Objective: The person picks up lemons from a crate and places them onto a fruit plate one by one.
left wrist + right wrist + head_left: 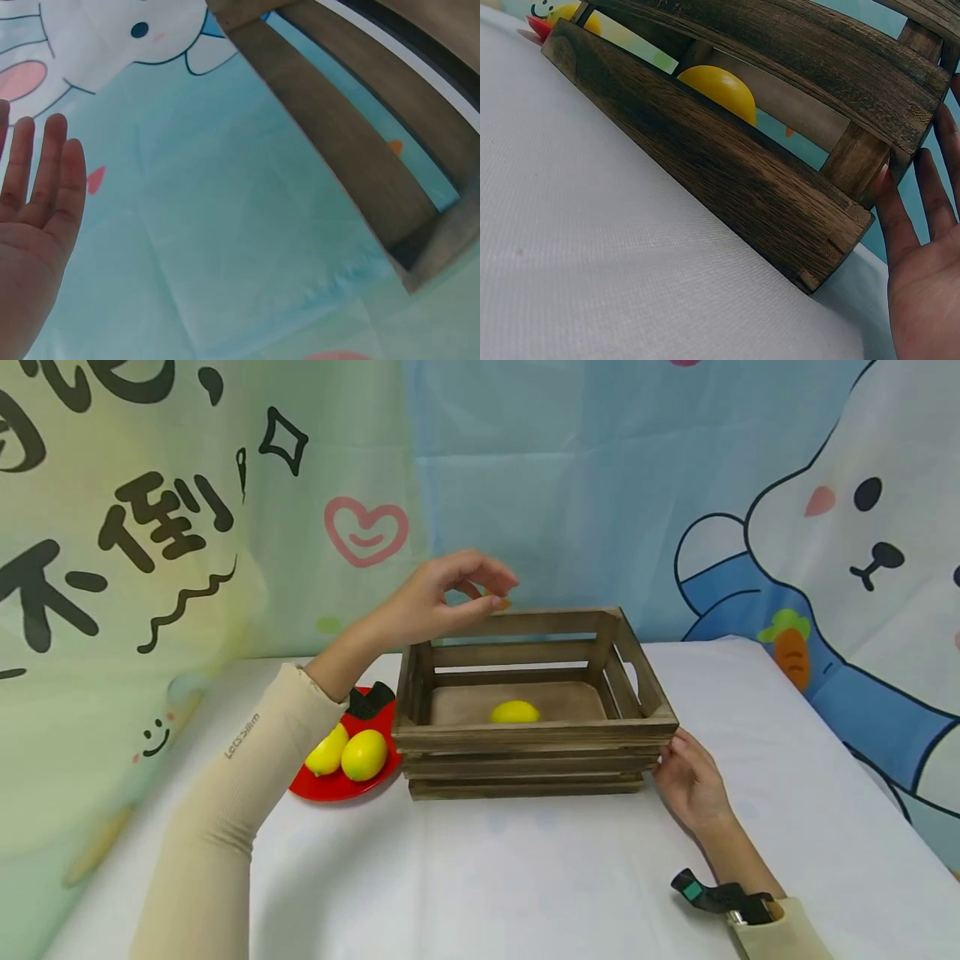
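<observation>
My left hand (450, 597) hovers above the back-left part of a brown slatted wooden crate (525, 739). Its fingers bend loosely and no held object shows; in the left wrist view that hand (37, 225) is partly cut off, with several fingers nearly straight. One yellow lemon (515, 712) lies inside the crate, visible through the front gap as a yellow lemon (720, 91) in the right wrist view. At the crate's front right corner, my right hand (693, 781) touches the end. Up close, the right hand's fingers (934, 191) reach along that end, fairly straight.
Left of the crate sits a red plate (330, 789) with two lemons (364, 755), partly behind my left sleeve. White cloth (525, 877) covers the table. A printed backdrop (555, 510) hangs behind. Black camera straps (723, 897) are on the wrists.
</observation>
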`<state>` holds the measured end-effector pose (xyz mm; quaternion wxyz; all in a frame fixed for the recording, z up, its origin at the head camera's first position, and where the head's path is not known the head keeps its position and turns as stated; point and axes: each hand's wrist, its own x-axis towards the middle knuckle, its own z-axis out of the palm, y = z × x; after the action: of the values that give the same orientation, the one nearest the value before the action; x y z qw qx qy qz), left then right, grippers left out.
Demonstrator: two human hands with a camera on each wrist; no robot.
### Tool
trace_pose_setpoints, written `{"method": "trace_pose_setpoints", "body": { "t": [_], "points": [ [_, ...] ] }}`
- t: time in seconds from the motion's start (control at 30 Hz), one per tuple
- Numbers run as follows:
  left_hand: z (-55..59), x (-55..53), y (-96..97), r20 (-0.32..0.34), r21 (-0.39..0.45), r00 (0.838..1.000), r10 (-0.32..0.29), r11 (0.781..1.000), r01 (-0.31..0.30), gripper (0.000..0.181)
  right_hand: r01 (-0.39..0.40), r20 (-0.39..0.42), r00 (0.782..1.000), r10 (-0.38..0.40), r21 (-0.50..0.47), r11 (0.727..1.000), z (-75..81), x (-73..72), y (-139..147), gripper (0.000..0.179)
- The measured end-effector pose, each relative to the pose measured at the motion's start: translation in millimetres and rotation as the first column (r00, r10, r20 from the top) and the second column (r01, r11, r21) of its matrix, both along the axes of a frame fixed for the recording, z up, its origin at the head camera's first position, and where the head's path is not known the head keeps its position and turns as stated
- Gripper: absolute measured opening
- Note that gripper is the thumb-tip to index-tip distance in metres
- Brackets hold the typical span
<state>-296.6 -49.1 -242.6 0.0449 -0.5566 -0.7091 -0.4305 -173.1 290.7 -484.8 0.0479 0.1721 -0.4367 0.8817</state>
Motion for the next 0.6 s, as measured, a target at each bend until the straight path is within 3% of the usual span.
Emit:
{"method": "trace_pose_setpoints", "body": {
  "t": [0.33,0.43,0.6],
  "points": [
    [-3.3,-14.6,30.6,0.160,0.008,0.986,-0.053,0.999,0.053,0.027,0.002,-0.007,1.000,-0.002,0.011,1.000,2.4,2.8,-0.6,0.048],
    [-6.8,-19.3,41.5,0.226,-0.011,0.972,-0.069,0.997,0.074,0.027,-0.003,-0.010,1.000,0.003,0.005,1.000,3.6,3.4,-1.4,0.049],
    [-16.2,-28.3,61.4,0.331,-0.037,0.935,-0.125,0.989,0.145,0.028,-0.005,-0.012,1.000,0.005,0.022,1.000,4.5,4.5,-1.4,0.049]
  ]
}}
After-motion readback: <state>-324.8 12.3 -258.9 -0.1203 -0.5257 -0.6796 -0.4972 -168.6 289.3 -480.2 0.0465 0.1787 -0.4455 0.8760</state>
